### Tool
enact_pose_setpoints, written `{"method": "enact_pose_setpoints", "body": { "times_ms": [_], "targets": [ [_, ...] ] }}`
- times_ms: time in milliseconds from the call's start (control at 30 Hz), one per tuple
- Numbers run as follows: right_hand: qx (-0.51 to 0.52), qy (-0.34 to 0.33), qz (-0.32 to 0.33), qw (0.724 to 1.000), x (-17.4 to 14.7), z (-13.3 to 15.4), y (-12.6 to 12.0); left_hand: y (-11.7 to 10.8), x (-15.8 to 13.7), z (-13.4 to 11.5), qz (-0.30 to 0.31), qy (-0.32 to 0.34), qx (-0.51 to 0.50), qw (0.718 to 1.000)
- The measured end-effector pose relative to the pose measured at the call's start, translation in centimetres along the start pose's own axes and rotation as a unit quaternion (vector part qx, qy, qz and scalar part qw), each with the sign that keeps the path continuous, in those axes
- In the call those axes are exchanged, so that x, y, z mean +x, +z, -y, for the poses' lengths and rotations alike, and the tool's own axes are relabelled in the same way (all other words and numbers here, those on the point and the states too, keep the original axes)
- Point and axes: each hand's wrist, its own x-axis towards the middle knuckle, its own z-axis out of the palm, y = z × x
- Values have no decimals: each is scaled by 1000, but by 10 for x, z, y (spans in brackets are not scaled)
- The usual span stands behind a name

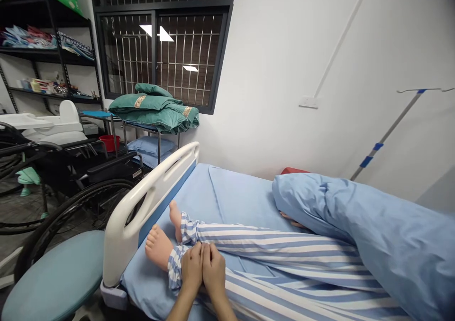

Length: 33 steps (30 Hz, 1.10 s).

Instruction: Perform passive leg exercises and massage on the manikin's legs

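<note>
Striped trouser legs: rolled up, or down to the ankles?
Down: both striped trouser legs extend to the bare feet. The left hand and right hand rest side by side on the nearer trouser leg.

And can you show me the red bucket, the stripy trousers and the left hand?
Red bucket (pixel 108 143): head view, on its side wall.
Striped trousers (pixel 270 243): head view, on the leg farther from the camera.
Left hand (pixel 192 266): head view, on the back of it.
</note>
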Motion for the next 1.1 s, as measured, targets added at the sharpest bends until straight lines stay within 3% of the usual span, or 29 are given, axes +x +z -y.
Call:
{"method": "enact_pose_setpoints", "body": {
  "times_ms": [200, 333, 400, 500, 600, 700, 833, 1000, 1100],
  "targets": [
    [18, 9, -3, 1000, 4, -3, -3, 3, 1, 3, -6, -13, -25, 1000],
    [58, 19, -5, 998, 6, -8, 0, -5, 12, -9, -3, -18, -107, 994],
    [82, 24, -12, 996, 6, -9, -1, -13, 18, -25, -18, -25, -190, 981],
    [113, 34, -22, 993, 6, -7, -4, -22, 24, -53, -41, -28, -335, 941],
    [134, 43, -21, 990, 6, -5, -7, -17, 22, -60, -55, -47, -400, 913],
    [133, 54, -33, 989, 5, -5, -9, 2, 14, -41, -60, -55, -341, 936],
    [118, 55, -43, 991, 4, -9, -6, 22, 8, -17, -52, -19, -211, 976],
    [114, 76, -36, 990, 10, -7, -7, 21, 10, -19, -43, -35, -162, 985],
    [116, 69, 35, 990, 18, 6, -24, 17, 10, -23, -44, -43, -157, 986]
  ]
}}
